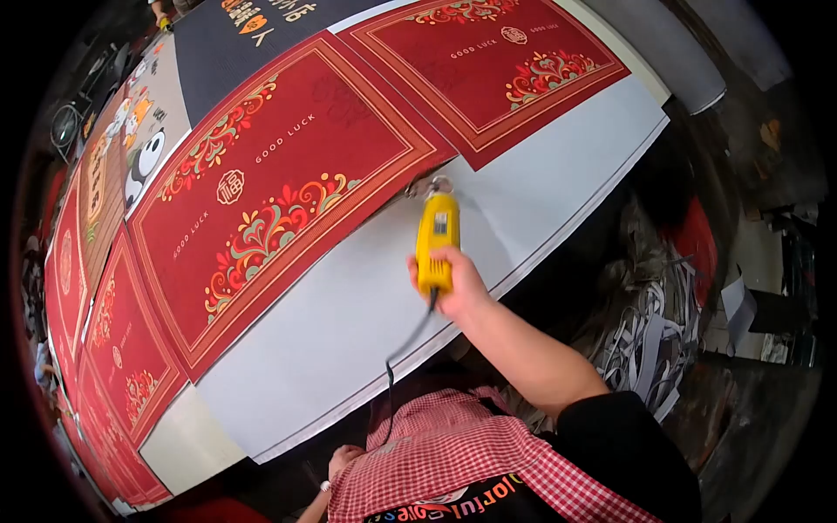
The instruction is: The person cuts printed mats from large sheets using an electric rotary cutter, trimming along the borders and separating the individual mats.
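My right hand (453, 281) is wrapped around the yellow body of a handheld electric cutter (438, 231). The metal head of the cutter touches the lower edge of a red printed mat (349, 122), close to its right corner. A dark power cord (390, 370) trails from the tool's rear end toward my body. Along that edge the red mat lies cut apart from the pale grey sheet (349, 314). My left hand (346, 459) is low by my apron, near the front edge of the sheet; its fingers are too small and partly hidden to read.
A second red mat (497, 70) lies at the upper right, with more printed mats to the left, one showing a panda (144, 166). Grey offcut strips (649, 340) are heaped on the floor at right. Another person's hand (160, 15) shows at the far upper left.
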The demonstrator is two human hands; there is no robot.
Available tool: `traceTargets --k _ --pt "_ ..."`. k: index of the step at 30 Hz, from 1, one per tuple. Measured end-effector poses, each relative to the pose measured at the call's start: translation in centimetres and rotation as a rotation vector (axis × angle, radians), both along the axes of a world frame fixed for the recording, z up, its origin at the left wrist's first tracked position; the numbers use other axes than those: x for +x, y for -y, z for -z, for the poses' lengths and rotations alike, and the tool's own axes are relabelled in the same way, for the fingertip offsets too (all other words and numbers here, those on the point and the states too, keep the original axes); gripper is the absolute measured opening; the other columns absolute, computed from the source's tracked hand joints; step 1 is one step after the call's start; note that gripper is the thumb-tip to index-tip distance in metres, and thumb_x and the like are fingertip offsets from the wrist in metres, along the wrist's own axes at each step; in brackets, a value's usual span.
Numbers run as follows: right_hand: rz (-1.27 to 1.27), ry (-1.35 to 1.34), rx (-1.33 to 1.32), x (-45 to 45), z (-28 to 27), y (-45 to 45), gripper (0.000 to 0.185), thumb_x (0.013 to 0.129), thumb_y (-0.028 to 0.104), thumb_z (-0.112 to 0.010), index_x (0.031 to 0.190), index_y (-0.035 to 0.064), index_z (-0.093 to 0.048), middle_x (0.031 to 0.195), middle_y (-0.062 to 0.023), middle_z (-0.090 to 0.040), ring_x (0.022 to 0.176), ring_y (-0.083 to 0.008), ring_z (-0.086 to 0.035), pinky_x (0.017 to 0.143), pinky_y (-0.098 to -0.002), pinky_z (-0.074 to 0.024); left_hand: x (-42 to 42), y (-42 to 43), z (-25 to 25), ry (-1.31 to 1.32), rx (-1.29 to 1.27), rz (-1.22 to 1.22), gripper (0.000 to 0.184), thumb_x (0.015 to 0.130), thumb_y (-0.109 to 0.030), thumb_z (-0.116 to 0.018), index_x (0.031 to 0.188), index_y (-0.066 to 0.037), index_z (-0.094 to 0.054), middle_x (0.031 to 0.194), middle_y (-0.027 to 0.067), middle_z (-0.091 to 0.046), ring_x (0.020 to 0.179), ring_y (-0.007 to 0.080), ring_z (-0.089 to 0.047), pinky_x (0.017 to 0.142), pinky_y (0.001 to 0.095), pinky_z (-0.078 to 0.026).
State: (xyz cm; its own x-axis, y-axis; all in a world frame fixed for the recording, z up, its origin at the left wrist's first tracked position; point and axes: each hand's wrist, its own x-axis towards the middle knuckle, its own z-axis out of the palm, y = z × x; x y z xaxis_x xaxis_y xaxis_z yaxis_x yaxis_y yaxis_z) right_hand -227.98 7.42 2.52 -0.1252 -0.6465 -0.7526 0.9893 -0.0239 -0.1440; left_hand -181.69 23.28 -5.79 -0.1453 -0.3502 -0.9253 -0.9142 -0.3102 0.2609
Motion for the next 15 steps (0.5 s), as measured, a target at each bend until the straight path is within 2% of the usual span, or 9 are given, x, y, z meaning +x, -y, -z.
traceTargets --k 3,5,7,9,11,12,13,14,15 --pt "-0.382 -0.063 -0.167 -2.2 -2.7 -7.3 0.048 0.07 0.009 -0.055 0.115 -0.0029 -0.047 0.097 -0.0181 -0.061 0.079 -0.0253 -0.061 0.07 -0.0334 -0.0534 -6.3 3.3 -2.1 -0.421 -0.257 0.446 0.024 0.077 -0.026 -0.059 0.094 -0.013 -0.07 0.099 0.0124 -0.065 0.094 0.0296 -0.06 0.085 0.0384 -0.048" --pt "-0.509 -0.268 -0.191 -4.0 -4.0 -11.5 0.046 0.068 0.005 -0.058 0.111 -0.0033 -0.05 0.095 -0.0166 -0.062 0.081 -0.0253 -0.062 0.075 -0.035 -0.0526 -9.9 3.1 0.4 -0.361 -0.324 0.274 0.023 0.078 -0.024 -0.06 0.094 -0.011 -0.07 0.097 0.0119 -0.065 0.089 0.0281 -0.062 0.082 0.036 -0.049" --pt "-0.557 -0.362 -0.196 -6.3 -5.1 -15.1 0.043 0.066 0.003 -0.061 0.108 -0.0032 -0.052 0.093 -0.0161 -0.062 0.083 -0.0245 -0.062 0.077 -0.0356 -0.0517 -14.1 2.7 3.1 -0.48 -0.386 0.0 0.026 0.082 -0.023 -0.062 0.103 -0.007 -0.066 0.097 0.0123 -0.065 0.087 0.0277 -0.063 0.079 0.0365 -0.05" --pt "-0.638 -0.644 -0.066 -9.3 -5.4 -18.5 0.053 0.061 -0.002 -0.064 0.113 -0.0037 -0.05 0.096 -0.0151 -0.062 0.083 -0.0241 -0.064 0.075 -0.0342 -0.0535 -20.2 3.2 3.1 -0.498 0.112 -0.761 0.043 0.088 -0.023 -0.059 0.123 -0.002 -0.05 0.114 0.0175 -0.058 0.101 0.0297 -0.059 0.084 0.0391 -0.049" --pt "-0.72 -0.819 0.031 -12.5 -4.4 -22.3 0.056 0.059 -0.002 -0.067 0.113 -0.0044 -0.05 0.094 -0.0136 -0.063 0.082 -0.0218 -0.064 0.075 -0.0327 -0.0529 -26.1 3.9 2.0 -0.567 0.403 -1.17 0.063 0.09 -0.026 -0.057 0.138 0.002 -0.026 0.135 0.0228 -0.039 0.119 0.0339 -0.047 0.095 0.0421 -0.043" --pt "-0.728 -0.82 0.036 -13.8 -3.4 -24.2 0.056 0.059 -0.002 -0.067 0.113 -0.0044 -0.05 0.094 -0.0136 -0.063 0.082 -0.0218 -0.064 0.075 -0.0327 -0.0529 -29.0 4.0 2.1 -0.552 0.474 -1.395 0.065 0.091 -0.028 -0.055 0.14 -0.001 -0.021 0.14 0.0222 -0.031 0.123 0.0342 -0.042 0.1 0.0428 -0.039" --pt "-0.79 -0.972 0.145 -15.0 -2.2 -26.2 0.053 0.059 0.001 -0.069 0.109 -0.0039 -0.053 0.093 -0.0124 -0.064 0.083 -0.0221 -0.064 0.075 -0.0325 -0.0516 -31.1 3.9 2.2 -0.528 0.549 -1.617 0.067 0.093 -0.031 -0.052 0.141 -0.003 -0.016 0.145 0.0215 -0.023 0.127 0.0344 -0.037 0.104 0.0436 -0.035" --pt "-0.849 -1.122 0.261 -15.9 -1.4 -27.8 0.051 0.058 0.005 -0.071 0.106 -0.0034 -0.056 0.092 -0.0111 -0.066 0.083 -0.0224 -0.064 0.075 -0.0324 -0.0504 -32.0 3.6 4.3 -0.596 0.669 -1.792 0.067 0.093 -0.033 -0.051 0.141 -0.003 -0.015 0.144 0.0221 -0.025 0.128 0.036 -0.035 0.105 0.0457 -0.034" --pt "-0.855 -1.122 0.272 -16.5 -0.8 -28.9 0.051 0.058 0.005 -0.071 0.106 -0.0034 -0.056 0.092 -0.0111 -0.066 0.083 -0.0224 -0.064 0.075 -0.0324 -0.0504 -34.6 3.8 1.4 -0.653 0.486 -1.697 0.061 0.095 -0.032 -0.048 0.139 -0.002 -0.02 0.143 0.0214 -0.027 0.129 0.0336 -0.035 0.105 0.0446 -0.034"
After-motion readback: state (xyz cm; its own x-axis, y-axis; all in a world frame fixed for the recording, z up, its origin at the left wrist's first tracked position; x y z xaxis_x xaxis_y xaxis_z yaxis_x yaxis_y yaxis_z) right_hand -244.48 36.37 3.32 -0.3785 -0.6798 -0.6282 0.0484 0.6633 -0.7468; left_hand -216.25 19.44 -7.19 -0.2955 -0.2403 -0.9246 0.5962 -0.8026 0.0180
